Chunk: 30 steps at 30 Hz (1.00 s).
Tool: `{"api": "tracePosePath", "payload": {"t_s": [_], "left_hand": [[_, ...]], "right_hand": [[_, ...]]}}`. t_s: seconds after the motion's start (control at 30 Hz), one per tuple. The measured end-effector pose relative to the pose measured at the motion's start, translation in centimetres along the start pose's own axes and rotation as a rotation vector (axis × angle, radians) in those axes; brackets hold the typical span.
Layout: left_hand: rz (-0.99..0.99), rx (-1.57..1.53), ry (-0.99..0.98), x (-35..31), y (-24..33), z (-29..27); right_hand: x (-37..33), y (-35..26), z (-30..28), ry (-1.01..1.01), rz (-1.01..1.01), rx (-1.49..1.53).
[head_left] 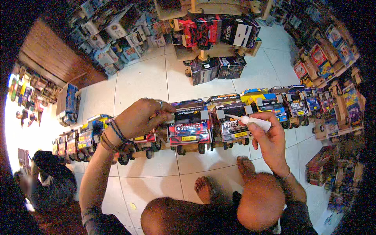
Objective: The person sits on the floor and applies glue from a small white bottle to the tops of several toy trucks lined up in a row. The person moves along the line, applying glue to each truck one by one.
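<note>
Your right hand [267,135] pinches a white bottle [259,123]; your left hand [141,115], grip unclear, is near toy trucks [189,131], tiled floor [140,82] beyond.

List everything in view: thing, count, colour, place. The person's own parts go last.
Toy trucks: many, multicoloured, rowed across the middle
Square tabs: several, pale, on truck fronts
Bottle: one, white, in the right grip
Red boxy body: one, upper middle
Blue truck: one, left, apart from the row
Printed boxy pieces: many, mostly pale and blue, upper left
Wooden panel: one, brown, upper left
Tiled floor: one, white, beneath
Another person: one, dark clothing, lower left
Wristbands: several, dark and brown, left wrist
Feet: two, bare, lower middle
Grips: two, bare, left and right, at the row
</note>
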State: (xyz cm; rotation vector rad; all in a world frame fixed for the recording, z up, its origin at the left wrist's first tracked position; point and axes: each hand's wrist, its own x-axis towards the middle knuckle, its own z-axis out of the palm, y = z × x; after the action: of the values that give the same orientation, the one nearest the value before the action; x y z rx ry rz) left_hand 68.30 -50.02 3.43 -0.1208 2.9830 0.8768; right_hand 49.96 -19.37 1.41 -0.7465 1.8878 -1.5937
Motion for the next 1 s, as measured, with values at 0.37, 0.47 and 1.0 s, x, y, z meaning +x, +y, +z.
{"api": "tracePosePath", "payload": {"t_s": [0.37,0.47,1.0], "left_hand": [[-0.172,-0.209,-0.093,1.8,-1.2,0.4],[-0.16,-0.158,-0.051,1.3,-0.8,0.5],[-0.257,-0.053,-0.138,1.4,0.8,0.2]], "right_hand": [[0.3,1.8,2.0,-0.065,-0.001,0.138],[-0.2,3.0,2.8,-0.014,-0.129,0.144],[-2.3,4.2,4.1,0.058,-0.197,-0.097]]}}
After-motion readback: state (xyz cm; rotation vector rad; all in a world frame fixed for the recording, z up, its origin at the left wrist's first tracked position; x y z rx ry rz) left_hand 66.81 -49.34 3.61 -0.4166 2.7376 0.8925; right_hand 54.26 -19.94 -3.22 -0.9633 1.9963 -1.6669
